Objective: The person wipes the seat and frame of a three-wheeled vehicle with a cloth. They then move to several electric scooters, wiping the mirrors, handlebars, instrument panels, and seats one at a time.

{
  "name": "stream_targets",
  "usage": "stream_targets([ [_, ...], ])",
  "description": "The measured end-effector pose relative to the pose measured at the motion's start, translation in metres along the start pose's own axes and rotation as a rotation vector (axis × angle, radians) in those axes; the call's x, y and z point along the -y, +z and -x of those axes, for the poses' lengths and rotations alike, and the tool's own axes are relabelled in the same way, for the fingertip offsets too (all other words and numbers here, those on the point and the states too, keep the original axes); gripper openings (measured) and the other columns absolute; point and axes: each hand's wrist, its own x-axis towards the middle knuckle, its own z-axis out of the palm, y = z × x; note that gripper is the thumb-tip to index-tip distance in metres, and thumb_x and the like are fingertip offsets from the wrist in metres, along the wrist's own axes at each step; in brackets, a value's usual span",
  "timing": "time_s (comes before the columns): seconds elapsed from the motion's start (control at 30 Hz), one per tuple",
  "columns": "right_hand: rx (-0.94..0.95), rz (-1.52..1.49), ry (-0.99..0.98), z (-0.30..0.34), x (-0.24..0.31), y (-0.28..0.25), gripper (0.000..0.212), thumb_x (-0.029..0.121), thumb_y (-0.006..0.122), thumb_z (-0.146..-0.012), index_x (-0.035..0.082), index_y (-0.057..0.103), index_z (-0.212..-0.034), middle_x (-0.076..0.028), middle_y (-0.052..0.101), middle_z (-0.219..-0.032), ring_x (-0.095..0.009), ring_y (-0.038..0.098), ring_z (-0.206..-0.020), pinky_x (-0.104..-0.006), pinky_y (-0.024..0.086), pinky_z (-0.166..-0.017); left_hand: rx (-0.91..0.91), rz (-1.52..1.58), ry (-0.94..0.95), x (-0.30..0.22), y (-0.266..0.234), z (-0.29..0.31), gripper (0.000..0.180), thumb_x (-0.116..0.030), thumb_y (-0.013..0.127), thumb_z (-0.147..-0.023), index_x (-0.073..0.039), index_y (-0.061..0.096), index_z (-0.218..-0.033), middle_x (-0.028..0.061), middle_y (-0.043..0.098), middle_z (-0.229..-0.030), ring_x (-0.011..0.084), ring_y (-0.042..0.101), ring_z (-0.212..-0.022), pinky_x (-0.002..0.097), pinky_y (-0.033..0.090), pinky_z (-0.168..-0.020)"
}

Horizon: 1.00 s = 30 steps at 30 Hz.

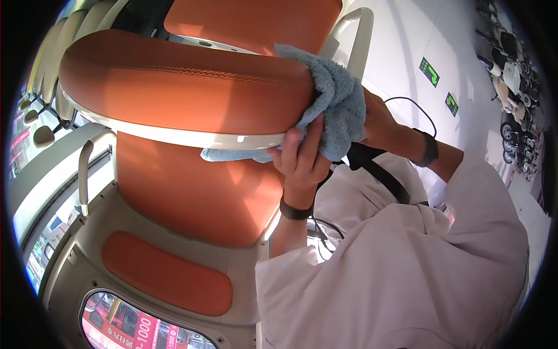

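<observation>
A light blue microfibre cloth [340,102] is wrapped over the right end of an orange padded headrest [186,84] with a cream rim. My left hand [299,157], with a black wristband, presses the cloth's lower part against the underside of that rim, fingers pointing up. My right hand [378,122], wearing a black watch, grips the cloth from behind at the headrest's end and is partly hidden by it. Both arms come out of white sleeves at the lower right.
Below the headrest are the chair's orange backrest [192,192], an orange pad [165,273] in a beige shell and a cream armrest bar [84,174]. A second cream bar [363,35] rises behind. White floor with green arrow stickers [430,71] lies at the right; several small items [511,75] stand far right.
</observation>
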Motion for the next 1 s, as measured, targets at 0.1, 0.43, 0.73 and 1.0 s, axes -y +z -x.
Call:
stream_targets([
  [0.1,0.099,0.432,-0.113,0.010,-0.028,-0.022,0.034,0.000,0.064,-0.066,0.001,0.064,-0.100,-0.020,0.054,-0.131,-0.042,0.047,-0.130,-0.0488,0.043,-0.108,0.157,0.129,-0.088,-0.026,0.034,0.033,0.030,-0.029,0.062,-0.091,-0.016,0.060,-0.117,0.0129,0.058,-0.132,0.0403,0.041,-0.135,0.0586,0.022,-0.113],
  [0.43,0.129,-0.039,-0.050,-0.020,-0.129,-0.105,0.034,0.010,0.047,-0.085,-0.009,0.059,-0.111,-0.021,0.047,-0.140,-0.041,0.036,-0.138,-0.0468,0.030,-0.114,0.459,0.169,-0.366,-0.102,0.080,-0.055,0.029,-0.028,0.062,-0.087,-0.001,0.061,-0.098,0.0233,0.054,-0.129,0.0349,0.051,-0.122,0.0474,0.040,-0.102],
  [0.73,0.248,0.152,-0.140,-0.103,-0.199,-0.113,0.039,0.005,0.061,-0.071,0.003,0.063,-0.110,-0.013,0.060,-0.119,-0.032,0.059,-0.107,-0.0385,0.050,-0.091,0.594,-0.189,-0.709,-0.099,0.170,-0.103,0.016,-0.022,0.063,-0.085,-0.011,0.055,-0.076,0.0065,0.057,-0.081,0.0235,0.063,-0.075,0.0365,0.051,-0.063],
  [1.0,0.340,-0.040,-0.388,-0.074,-0.105,-0.050,0.039,0.010,0.069,-0.063,0.004,0.064,-0.101,-0.011,0.058,-0.102,-0.031,0.058,-0.096,-0.0410,0.049,-0.080,0.493,-0.599,-0.727,-0.101,0.073,-0.070,0.014,-0.013,0.058,-0.080,-0.005,0.049,-0.072,0.0122,0.053,-0.077,0.0322,0.057,-0.075,0.0447,0.050,-0.081],
])
